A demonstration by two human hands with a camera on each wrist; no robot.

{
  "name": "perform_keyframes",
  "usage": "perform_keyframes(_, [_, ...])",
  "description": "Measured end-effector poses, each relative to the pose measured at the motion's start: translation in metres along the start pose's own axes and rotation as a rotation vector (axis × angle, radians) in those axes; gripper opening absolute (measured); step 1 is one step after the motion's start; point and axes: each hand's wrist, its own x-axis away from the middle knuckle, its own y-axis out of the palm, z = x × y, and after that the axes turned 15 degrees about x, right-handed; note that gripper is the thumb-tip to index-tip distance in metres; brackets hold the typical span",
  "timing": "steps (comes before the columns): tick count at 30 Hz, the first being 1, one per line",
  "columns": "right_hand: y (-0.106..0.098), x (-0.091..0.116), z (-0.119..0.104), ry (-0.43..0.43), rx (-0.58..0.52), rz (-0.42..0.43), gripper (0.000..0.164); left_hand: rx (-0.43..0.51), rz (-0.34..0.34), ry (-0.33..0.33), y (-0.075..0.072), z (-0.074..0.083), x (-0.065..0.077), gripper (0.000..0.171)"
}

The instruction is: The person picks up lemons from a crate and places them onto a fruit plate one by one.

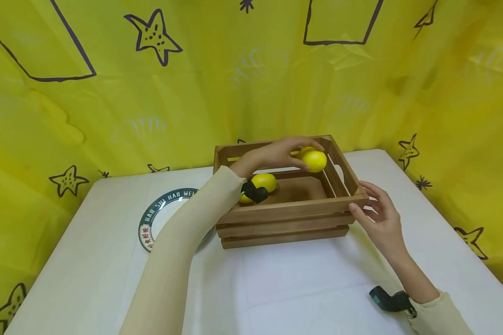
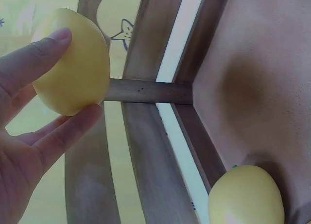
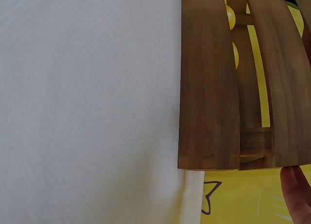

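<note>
My left hand [image 1: 282, 152] holds a yellow lemon [image 1: 315, 161] over the right part of a slatted wooden crate [image 1: 285, 211]. In the left wrist view the thumb and fingers pinch this lemon [image 2: 75, 63] from its sides, apart from the crate floor. Lower down, a second lemon [image 1: 265, 182] lies inside the crate towards the left, and another lemon [image 1: 245, 199] is partly hidden by the wrist camera. At the crate's front right corner, my right hand [image 1: 381, 223] grips the wood, thumb on the front and fingers along the end.
A white plate with a dark green lettered rim [image 1: 148, 218] lies left of the crate, partly covered by my left sleeve. The white table [image 1: 276, 288] bears everything. A yellow curtain [image 1: 201, 102] with drawn stars hangs behind and at both sides.
</note>
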Motion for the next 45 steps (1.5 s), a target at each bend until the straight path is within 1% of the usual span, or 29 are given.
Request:
perform_keyframes(5, [-0.003, 0.000, 0.000, 0.000, -0.010, 0.012, 0.060, -0.025, 0.032, 0.042, -0.001, 0.005, -0.004, 0.052])
perform_keyframes(9, [-0.003, -0.002, 0.000, -0.001, -0.019, 0.012, 0.060, -0.023, 0.062, 0.080, -0.003, 0.007, -0.007, 0.051])
perform_keyframes(14, [-0.002, -0.002, 0.001, 0.010, -0.019, -0.003, 0.060, -0.023, 0.067, 0.140, -0.003, 0.009, -0.008, 0.052])
perform_keyframes(17, [0.000, -0.001, 0.001, 0.016, -0.020, -0.014, 0.060, -0.040, 0.078, 0.152, -0.004, 0.011, -0.007, 0.051])
perform_keyframes(19, [0.001, -0.001, 0.000, 0.017, -0.020, -0.015, 0.060, -0.018, 0.095, 0.128, -0.004, 0.015, -0.005, 0.051])
perform_keyframes(23, [0.001, 0.000, -0.001, 0.015, -0.030, -0.004, 0.060, 0.000, 0.119, 0.125, -0.008, 0.022, -0.004, 0.052])
perform_keyframes(24, [0.001, 0.000, -0.001, 0.016, -0.035, -0.001, 0.060, -0.007, 0.119, 0.130, -0.009, 0.024, -0.004, 0.052])
perform_keyframes(26, [0.000, 0.000, -0.001, 0.017, -0.040, 0.004, 0.060, -0.052, 0.116, 0.172, -0.012, 0.026, -0.004, 0.053])
perform_keyframes(27, [0.000, 0.000, -0.002, 0.019, -0.043, 0.006, 0.060, -0.065, 0.114, 0.180, -0.013, 0.027, -0.004, 0.054])
perform_keyframes(30, [0.001, -0.001, -0.002, 0.019, -0.031, 0.007, 0.060, -0.085, 0.113, 0.195, -0.016, 0.029, -0.001, 0.054])
perform_keyframes(34, [0.002, -0.001, -0.003, 0.013, -0.018, -0.002, 0.060, -0.078, 0.122, 0.183, -0.018, 0.032, 0.006, 0.053])
perform_keyframes(37, [0.002, -0.001, -0.004, 0.010, -0.013, -0.012, 0.060, -0.083, 0.131, 0.197, -0.020, 0.035, 0.011, 0.052])
perform_keyframes(41, [0.001, -0.001, -0.003, 0.008, -0.009, -0.015, 0.061, -0.118, 0.139, 0.230, -0.022, 0.039, 0.019, 0.052])
perform_keyframes(45, [0.000, 0.000, -0.003, 0.013, -0.014, -0.011, 0.061, -0.145, 0.146, 0.235, -0.024, 0.044, 0.025, 0.051])
